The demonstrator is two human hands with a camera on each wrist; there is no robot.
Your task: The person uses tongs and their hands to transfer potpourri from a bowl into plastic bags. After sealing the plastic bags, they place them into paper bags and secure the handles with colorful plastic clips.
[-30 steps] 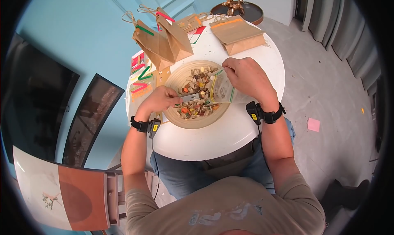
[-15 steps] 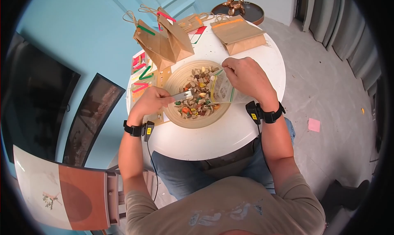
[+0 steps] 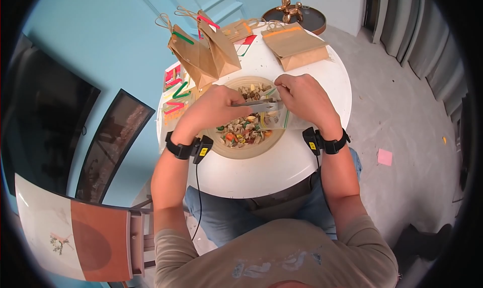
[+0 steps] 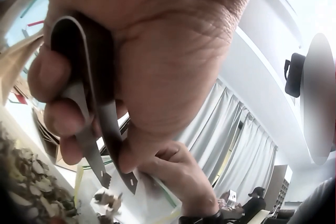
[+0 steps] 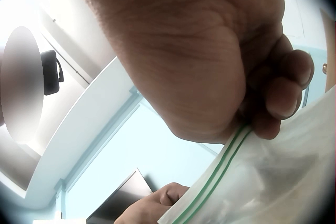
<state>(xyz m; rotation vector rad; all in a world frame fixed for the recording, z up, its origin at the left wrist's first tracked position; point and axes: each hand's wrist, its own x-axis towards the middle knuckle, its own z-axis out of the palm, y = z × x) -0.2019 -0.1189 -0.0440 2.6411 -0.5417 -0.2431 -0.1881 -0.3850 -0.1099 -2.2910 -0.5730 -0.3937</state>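
My left hand (image 3: 214,109) holds a pair of flat metal tweezers (image 3: 259,107) over a round, ridged plate (image 3: 224,148). On the plate lies a mound of dried mixed bits (image 3: 239,134), brownish with orange, green and yellow pieces. The tweezers' tips reach across the mouth of a clear zip bag (image 3: 276,121), whose edge my right hand (image 3: 307,99) pinches. In the left wrist view the tips stand apart, with a small cluster of bits (image 4: 107,202) just below them. The right wrist view shows the bag's green zip strip (image 5: 218,169) running up to the curled fingers.
Two brown paper bags (image 3: 193,61) stand behind the plate at the left, and another paper bag (image 3: 294,49) lies at the back right. Coloured strips (image 3: 176,106) cover the white table's (image 3: 241,180) left side. A dark tray (image 3: 314,21) with a balloon-dog figure is beyond.
My left hand first drew back leftward over the plate with the tweezers, then moved right to the bag's mouth. My right hand keeps hold of the bag, nearly still.
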